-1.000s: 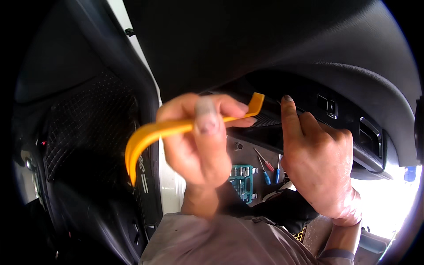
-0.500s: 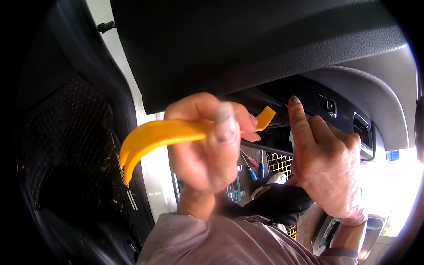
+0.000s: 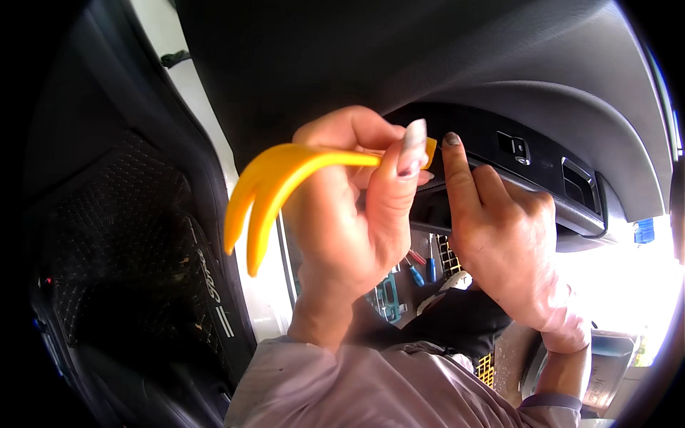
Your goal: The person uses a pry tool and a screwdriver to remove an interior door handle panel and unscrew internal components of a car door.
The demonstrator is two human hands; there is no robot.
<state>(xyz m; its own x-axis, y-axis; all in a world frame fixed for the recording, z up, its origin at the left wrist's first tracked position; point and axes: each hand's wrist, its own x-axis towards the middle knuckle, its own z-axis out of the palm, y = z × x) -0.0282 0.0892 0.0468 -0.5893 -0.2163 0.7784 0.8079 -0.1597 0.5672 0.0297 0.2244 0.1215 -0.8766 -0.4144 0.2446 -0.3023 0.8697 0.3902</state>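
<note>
My left hand point(image 3: 335, 228) is closed around a yellow plastic trim pry tool point(image 3: 285, 165), with the thumb pressed along it. The forked, curved end points left and down, while the flat tip reaches the edge of the black door switch panel point(image 3: 474, 132). Beside that tip, the index finger of my right hand point(image 3: 503, 235) lies stretched out on the panel. Its other fingers are bent over the armrest edge, and the thumb is hidden. A window switch point(image 3: 514, 148) and a recessed pull point(image 3: 581, 187) sit in the panel to the right.
The dark door trim point(image 3: 300, 64) spans the top. At left are the white door sill point(image 3: 260, 307) and a stitched floor mat point(image 3: 121, 235). Below lie blue-handled screwdrivers point(image 3: 431, 269), a teal tool case point(image 3: 389, 299) and yellow grating point(image 3: 485, 369).
My left hand has moved up and right, bringing the pry tool's flat tip to the panel edge near my right index finger. The view has shifted slightly.
</note>
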